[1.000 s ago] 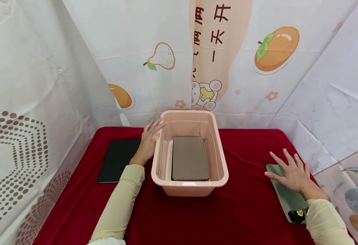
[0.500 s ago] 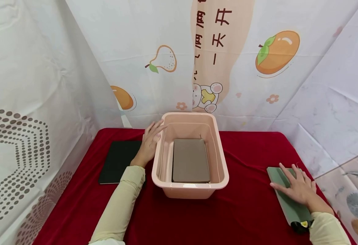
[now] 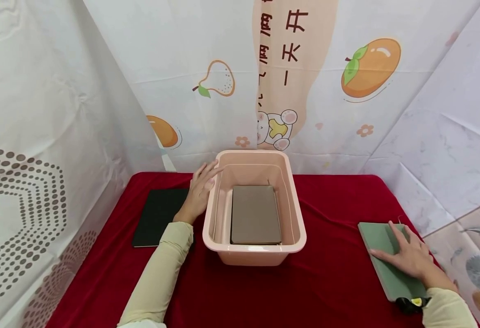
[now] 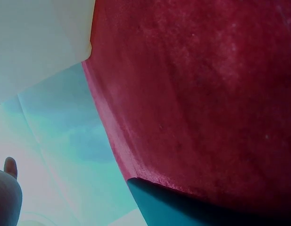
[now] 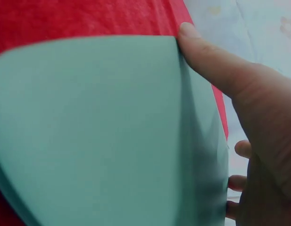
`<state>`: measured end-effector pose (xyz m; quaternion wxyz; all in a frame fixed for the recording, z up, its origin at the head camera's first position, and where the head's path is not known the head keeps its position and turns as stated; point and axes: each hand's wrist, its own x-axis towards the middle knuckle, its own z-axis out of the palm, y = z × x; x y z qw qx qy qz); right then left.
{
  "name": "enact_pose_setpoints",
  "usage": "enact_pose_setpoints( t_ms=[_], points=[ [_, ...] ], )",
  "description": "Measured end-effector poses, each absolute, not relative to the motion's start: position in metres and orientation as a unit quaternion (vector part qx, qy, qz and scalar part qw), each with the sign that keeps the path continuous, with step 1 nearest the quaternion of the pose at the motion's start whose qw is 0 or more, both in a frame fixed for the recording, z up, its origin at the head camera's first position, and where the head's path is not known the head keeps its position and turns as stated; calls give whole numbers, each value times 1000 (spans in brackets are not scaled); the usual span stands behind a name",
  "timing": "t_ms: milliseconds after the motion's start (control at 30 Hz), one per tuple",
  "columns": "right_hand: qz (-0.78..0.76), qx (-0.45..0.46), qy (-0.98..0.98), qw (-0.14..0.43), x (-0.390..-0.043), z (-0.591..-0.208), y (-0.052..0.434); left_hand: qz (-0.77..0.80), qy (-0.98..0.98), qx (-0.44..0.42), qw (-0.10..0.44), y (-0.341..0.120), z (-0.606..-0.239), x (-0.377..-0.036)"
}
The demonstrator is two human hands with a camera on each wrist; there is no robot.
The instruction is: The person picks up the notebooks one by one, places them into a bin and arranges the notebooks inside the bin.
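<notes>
Right hand now farther down green notebook

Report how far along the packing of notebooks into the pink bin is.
Done: a tan notebook lies flat in the pink bin. In hand: the right hand rests on the green notebook; the left hand touches the bin. Left: the black notebook lies on the red cloth.
</notes>
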<state>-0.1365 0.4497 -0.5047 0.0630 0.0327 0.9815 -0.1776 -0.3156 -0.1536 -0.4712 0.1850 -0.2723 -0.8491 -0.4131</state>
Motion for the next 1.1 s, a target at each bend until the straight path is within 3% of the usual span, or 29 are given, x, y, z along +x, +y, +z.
enact_pose_setpoints(
  t_ms=[267,600,1100],
  points=[
    [-189,36,979,67,-135,-497,464,-414,-850,-272,180,-154,-468,-315],
    [-152,51,980,119,-133,-487,476,-415,-845,-279,191,-154,-470,-315],
    [-118,56,984,118,-140,-493,490,-418,-847,-273,182,-152,-468,-313]
  ],
)
